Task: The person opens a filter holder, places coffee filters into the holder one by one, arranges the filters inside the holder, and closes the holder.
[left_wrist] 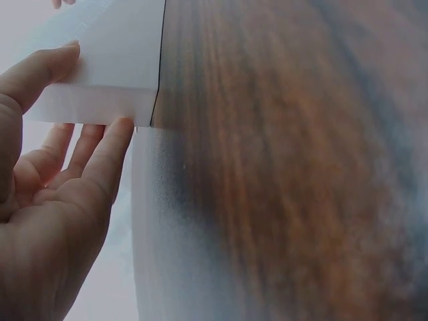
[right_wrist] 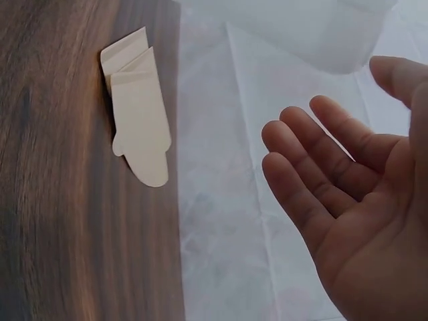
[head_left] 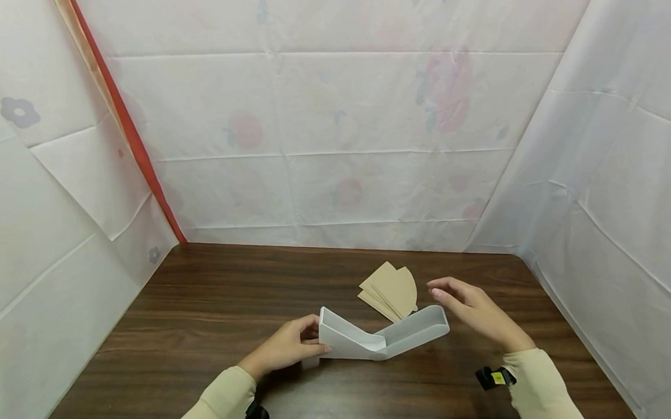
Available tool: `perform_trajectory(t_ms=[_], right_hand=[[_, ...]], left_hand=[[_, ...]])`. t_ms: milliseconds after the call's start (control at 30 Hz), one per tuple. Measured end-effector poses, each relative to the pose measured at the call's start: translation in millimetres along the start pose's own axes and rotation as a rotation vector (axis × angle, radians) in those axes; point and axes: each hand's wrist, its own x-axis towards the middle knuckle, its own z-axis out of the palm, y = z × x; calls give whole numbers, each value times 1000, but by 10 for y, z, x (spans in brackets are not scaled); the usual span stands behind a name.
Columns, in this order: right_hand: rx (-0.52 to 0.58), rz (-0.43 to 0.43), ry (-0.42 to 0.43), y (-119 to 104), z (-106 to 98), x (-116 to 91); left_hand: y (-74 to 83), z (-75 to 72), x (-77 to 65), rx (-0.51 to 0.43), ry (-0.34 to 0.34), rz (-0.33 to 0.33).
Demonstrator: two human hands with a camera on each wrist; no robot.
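A white V-shaped plastic holder (head_left: 348, 344), with two raised troughs, stands near the front of the table. My left hand (head_left: 285, 347) grips its left end, the thumb along the near face. The left wrist view shows thumb and fingertips on either side of the holder's edge (left_wrist: 114, 103). My right hand (head_left: 474, 309) is just beyond the holder's right end, apart from it and holding nothing. In the right wrist view its fingers (right_wrist: 301, 184) are loosely bent and spread. Behind the holder lie several brown cone-shaped paper coffee filters (head_left: 396, 287), fanned over one another.
The dark wood-grain table (head_left: 216, 287) carries all of this. White patterned sheeting (head_left: 333, 142) rises along its back edge and both sides. A red strip (head_left: 127, 124) runs down the left back corner.
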Motion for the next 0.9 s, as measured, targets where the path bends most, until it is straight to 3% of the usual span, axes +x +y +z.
perform_trajectory(t_ms=[300, 600, 900], right_hand=[[16, 29, -16, 221, 133, 170], [83, 142, 0, 339, 283, 272], [21, 171, 13, 389, 356, 420]], left_hand=[[-7, 0, 19, 5, -4, 9], [2, 10, 4, 9, -2, 1], [9, 13, 0, -3, -2, 8]])
